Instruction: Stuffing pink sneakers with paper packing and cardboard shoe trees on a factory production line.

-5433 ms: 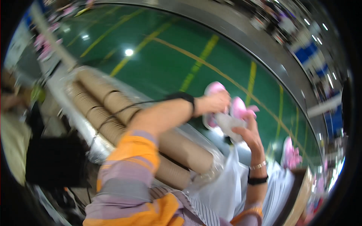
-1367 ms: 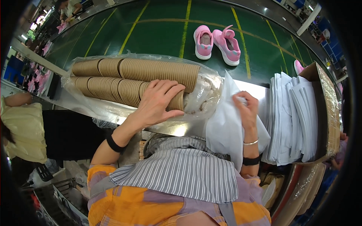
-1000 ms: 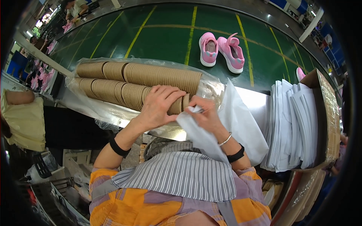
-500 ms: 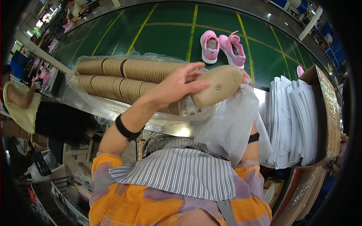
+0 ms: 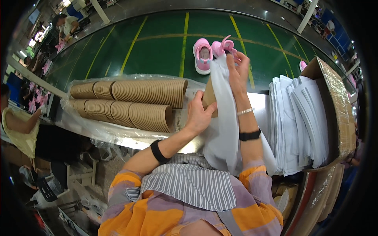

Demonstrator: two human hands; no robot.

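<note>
A tan, curved cardboard shoe insert [image 5: 210, 94] is in my left hand [image 5: 199, 115], whose thumb and fingers close on its near end. White tissue paper [image 5: 225, 118] covers the insert's right side and hangs toward my apron. My right hand [image 5: 239, 74] is raised at the paper's upper end, fingers bent and pinching it. Just beyond stand two pink shoes: the left shoe [image 5: 203, 65] shows its opening, and the right shoe [image 5: 221, 46], tongue pulled up, is partly hidden by the paper and my right hand.
Two rows of nested cardboard inserts [image 5: 147, 93] lie on clear plastic at the left. To the right, an open carton [image 5: 341, 114] holds stacked white paper sheets [image 5: 299, 118]. A green belt [image 5: 157, 51] with yellow lines runs across the far side. Other people work at the left.
The insert has turned from flat to upright, and the tissue paper now lies along its right side. My right hand has risen beside the right shoe. The view has shifted a little.
</note>
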